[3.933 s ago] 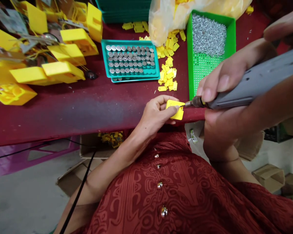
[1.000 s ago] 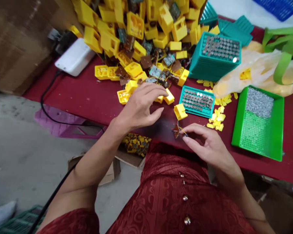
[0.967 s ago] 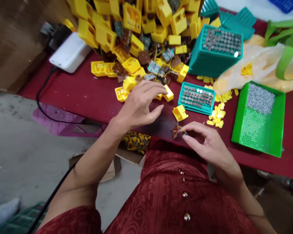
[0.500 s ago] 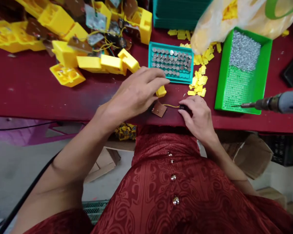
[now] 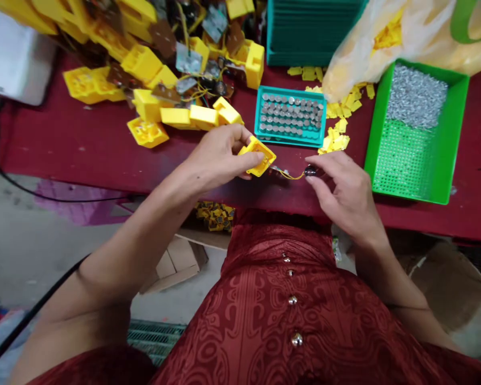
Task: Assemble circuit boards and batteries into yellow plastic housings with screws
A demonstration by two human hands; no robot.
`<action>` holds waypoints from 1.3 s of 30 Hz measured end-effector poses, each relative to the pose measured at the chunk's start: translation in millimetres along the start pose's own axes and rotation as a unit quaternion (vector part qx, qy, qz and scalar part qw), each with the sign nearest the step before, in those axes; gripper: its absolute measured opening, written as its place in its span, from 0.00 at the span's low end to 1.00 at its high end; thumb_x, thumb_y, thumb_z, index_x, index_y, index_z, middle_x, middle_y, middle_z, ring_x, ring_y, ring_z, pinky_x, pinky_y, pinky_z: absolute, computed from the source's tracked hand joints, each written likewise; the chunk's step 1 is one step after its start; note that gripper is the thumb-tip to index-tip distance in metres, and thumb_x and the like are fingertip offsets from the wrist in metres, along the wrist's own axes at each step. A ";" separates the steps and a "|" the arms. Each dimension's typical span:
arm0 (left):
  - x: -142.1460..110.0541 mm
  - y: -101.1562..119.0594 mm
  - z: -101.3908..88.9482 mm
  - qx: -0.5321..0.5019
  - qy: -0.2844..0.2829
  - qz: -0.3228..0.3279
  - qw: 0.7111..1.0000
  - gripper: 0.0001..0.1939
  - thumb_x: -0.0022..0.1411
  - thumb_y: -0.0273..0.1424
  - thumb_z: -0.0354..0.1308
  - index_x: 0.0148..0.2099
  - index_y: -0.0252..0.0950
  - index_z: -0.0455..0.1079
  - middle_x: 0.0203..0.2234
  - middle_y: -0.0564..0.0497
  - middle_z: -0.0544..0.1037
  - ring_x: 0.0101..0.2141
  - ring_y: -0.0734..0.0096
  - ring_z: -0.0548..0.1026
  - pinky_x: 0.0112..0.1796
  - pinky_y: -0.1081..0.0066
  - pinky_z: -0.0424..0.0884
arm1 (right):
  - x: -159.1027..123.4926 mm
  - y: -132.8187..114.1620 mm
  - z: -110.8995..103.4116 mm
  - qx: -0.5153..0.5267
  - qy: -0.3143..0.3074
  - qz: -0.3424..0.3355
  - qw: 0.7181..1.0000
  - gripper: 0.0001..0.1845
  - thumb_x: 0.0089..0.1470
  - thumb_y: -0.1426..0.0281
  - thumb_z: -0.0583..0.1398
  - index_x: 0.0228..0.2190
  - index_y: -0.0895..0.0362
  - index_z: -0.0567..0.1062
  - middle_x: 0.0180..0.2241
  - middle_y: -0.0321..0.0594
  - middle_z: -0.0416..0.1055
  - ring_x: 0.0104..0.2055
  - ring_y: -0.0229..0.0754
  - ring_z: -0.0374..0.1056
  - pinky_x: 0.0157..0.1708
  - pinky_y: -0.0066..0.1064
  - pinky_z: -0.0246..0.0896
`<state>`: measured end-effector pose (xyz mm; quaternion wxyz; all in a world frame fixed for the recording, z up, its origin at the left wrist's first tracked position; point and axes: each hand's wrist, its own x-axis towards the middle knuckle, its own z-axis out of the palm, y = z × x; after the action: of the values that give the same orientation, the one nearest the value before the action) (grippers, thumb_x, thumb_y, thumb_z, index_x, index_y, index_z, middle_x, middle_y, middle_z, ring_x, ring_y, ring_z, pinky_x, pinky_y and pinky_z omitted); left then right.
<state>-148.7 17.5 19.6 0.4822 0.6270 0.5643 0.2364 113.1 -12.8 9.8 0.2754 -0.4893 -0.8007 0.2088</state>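
Note:
My left hand [image 5: 224,152] grips a small yellow plastic housing [image 5: 260,155], its hollow side turned up and the thumb lying over its inside. Thin yellow wires [image 5: 291,175] run from the housing to a small round black part, which looks like a little speaker [image 5: 310,170]. That part is pinched between the thumb and fingers of my right hand [image 5: 340,190]. Just beyond both hands, a teal tray [image 5: 291,141] holds rows of small silver discs. The brown circuit board is not visible now.
Many yellow housings [image 5: 146,133] with boards and wires are piled at the back left. A green basket [image 5: 459,144] of small metal screws stands at right. Loose yellow pieces [image 5: 336,139], a plastic bag [image 5: 353,48], stacked teal trays [image 5: 315,32] and a white box [image 5: 16,59] surround the work spot.
My left hand has turned the yellow housing so its hollow side shows. The brown board has gone from sight. My right hand still holds the black part, and the view has shifted left.

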 end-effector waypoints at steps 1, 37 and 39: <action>0.0 1.0 -1.4 -0.023 -0.022 -0.031 0.999 0.11 0.64 0.37 0.60 0.45 0.36 0.76 0.33 0.48 0.82 0.33 0.63 0.83 0.37 0.62 0.81 | 6.1 -1.8 -3.9 -0.017 -0.003 -0.013 1.000 0.14 0.63 0.74 0.60 0.49 0.55 0.79 0.45 0.46 0.77 0.47 0.47 0.74 0.51 0.44 0.73; -41.7 4.8 11.0 -0.513 -0.084 -0.315 0.794 0.15 0.72 0.38 0.61 0.49 0.30 0.77 0.42 0.42 0.85 0.37 0.59 0.88 0.41 0.68 0.86 | 29.8 3.0 27.3 -0.011 -0.035 0.095 0.995 0.09 0.62 0.70 0.62 0.41 0.58 0.82 0.39 0.43 0.81 0.40 0.43 0.75 0.46 0.37 0.70; -39.7 9.1 11.1 -0.513 -0.071 -0.318 0.795 0.13 0.72 0.37 0.60 0.46 0.31 0.77 0.39 0.45 0.85 0.35 0.60 0.88 0.37 0.70 0.86 | 24.4 7.4 31.6 -0.018 -0.008 0.045 0.999 0.09 0.63 0.70 0.61 0.43 0.58 0.81 0.40 0.44 0.80 0.42 0.43 0.75 0.47 0.37 0.71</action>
<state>-145.0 -22.4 32.6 0.8195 0.0884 0.4924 0.2798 88.6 10.2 -12.9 0.2503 -0.5280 -0.7839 0.2100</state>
